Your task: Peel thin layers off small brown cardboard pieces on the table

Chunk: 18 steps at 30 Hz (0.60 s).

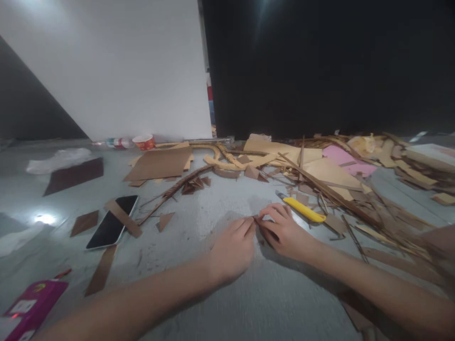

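My left hand (233, 246) is closed, its fingertips pinched together at the middle of the grey surface. Facing it, my right hand (282, 232) is also closed, thumb against forefinger. Between the two sets of fingertips shows a bit of a small brown piece (255, 219), mostly hidden by the fingers. Just beyond my right hand lies a yellow box cutter (304, 210) with its blade out, pointing left. Small brown paper triangles (195, 184) lie in a pile farther off, and one more triangle (165, 221) rests left of my left hand.
Left, a phone (113, 222) lies under a brown strip (123, 218), near a purple box (35, 303). Behind are a brown sheet (159, 163), a red paper cup (144, 142) and a wrapped, branch-like form (185, 180). Brown and tan scraps (334, 173) cover the right side.
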Tool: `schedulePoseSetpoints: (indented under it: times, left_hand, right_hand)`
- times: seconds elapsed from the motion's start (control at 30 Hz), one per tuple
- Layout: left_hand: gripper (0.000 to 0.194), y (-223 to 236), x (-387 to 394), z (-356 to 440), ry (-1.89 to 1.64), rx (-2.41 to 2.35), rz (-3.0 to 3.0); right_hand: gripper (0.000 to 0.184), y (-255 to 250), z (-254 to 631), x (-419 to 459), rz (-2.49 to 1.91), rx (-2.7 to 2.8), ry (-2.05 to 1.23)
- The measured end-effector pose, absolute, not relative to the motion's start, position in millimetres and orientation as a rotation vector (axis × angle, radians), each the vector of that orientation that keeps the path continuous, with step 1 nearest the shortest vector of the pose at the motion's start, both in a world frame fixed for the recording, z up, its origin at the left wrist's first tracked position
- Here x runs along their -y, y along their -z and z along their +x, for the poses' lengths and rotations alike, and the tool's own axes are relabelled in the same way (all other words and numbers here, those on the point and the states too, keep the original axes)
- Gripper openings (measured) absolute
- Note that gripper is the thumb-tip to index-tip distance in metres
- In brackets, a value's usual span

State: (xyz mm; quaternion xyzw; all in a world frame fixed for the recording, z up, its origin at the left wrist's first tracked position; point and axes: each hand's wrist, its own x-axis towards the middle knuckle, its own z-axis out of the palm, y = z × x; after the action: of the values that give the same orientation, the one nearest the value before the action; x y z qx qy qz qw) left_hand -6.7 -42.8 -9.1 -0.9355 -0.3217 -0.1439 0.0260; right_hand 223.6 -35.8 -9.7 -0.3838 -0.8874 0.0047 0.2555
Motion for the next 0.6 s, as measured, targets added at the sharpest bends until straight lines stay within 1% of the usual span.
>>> schedulePoseSetpoints:
  times: [0.13,0.37,0.43,0.6]
  left_hand:
    - [0.043,6.5,40.9,-10.3,0.409,0.967,-2.913]
    - [0.070,4.7,33.7,-17.1,0.423,1.202,-2.977]
    - [0.071,3.2,32.4,-16.7,0.404,1.174,-3.007]
    - [0.064,-1.0,31.4,-14.9,0.372,1.128,-2.998]
  right_hand:
    - [0.023,6.0,222.2,38.7,-1.026,2.474,0.065]
    - [0.028,3.4,219.2,40.9,-1.048,2.541,0.145]
    - [0.025,3.5,219.8,41.2,-1.047,2.547,0.154]
    - [0.020,2.0,222.6,39.3,-1.039,2.514,0.112]
